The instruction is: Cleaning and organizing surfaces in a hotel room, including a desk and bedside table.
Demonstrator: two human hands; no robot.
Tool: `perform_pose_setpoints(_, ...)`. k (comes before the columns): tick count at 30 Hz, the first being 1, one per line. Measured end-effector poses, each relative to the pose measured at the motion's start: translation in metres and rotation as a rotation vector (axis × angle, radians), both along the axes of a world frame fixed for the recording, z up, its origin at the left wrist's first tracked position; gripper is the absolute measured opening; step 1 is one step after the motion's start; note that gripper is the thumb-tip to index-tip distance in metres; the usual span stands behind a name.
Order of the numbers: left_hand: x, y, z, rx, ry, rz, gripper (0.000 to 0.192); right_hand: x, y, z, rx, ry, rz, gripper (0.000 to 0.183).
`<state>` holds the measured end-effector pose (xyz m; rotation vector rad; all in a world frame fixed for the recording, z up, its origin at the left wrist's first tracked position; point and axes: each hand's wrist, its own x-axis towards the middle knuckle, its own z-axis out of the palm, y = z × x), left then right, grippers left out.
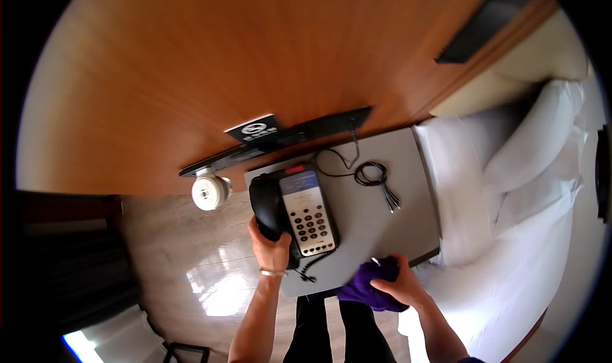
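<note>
A black desk telephone (309,214) with a pale keypad face stands at the left side of a grey bedside table (354,229). My left hand (270,249) is closed around the lower part of its black handset (267,207), which lies along the phone's left side. The coiled cord (311,269) hangs at the phone's lower end. At the table's near edge my right hand (404,284) grips a bunched purple cloth (366,289); part of the cloth hangs over the edge.
A coiled black charging cable (370,174) lies at the table's back, its lead running to a black wall panel (330,126). A white round plug-in device (209,192) and a no-smoking sign (253,128) are beside it. A bed with white bedding (459,186) adjoins the right side.
</note>
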<state>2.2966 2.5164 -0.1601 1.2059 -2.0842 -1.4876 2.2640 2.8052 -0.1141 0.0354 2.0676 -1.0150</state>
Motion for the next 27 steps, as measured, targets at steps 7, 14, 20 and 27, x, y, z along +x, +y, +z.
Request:
perform_pose_setpoints(7,0.098,-0.011,-0.033,0.340,-0.088,0.481,0.031,-0.059,-0.048,0.030,0.068,0.379,0.003,0.062)
perform_pose_setpoints(14,0.066,-0.013,-0.044,0.107,-0.217,0.238,0.052,-0.086,-0.221,0.023,0.020,0.936,0.427,0.035)
perform_pose_setpoints(20,0.048,-0.021,-0.053,0.146,-0.248,0.177,0.056,-0.087,-0.291,-0.013,0.291,0.684,0.968,0.045)
perform_pose_setpoints(27,0.053,-0.023,-0.046,0.197,-0.246,0.223,0.055,-0.082,-0.291,-0.015,0.445,0.797,1.335,0.056)
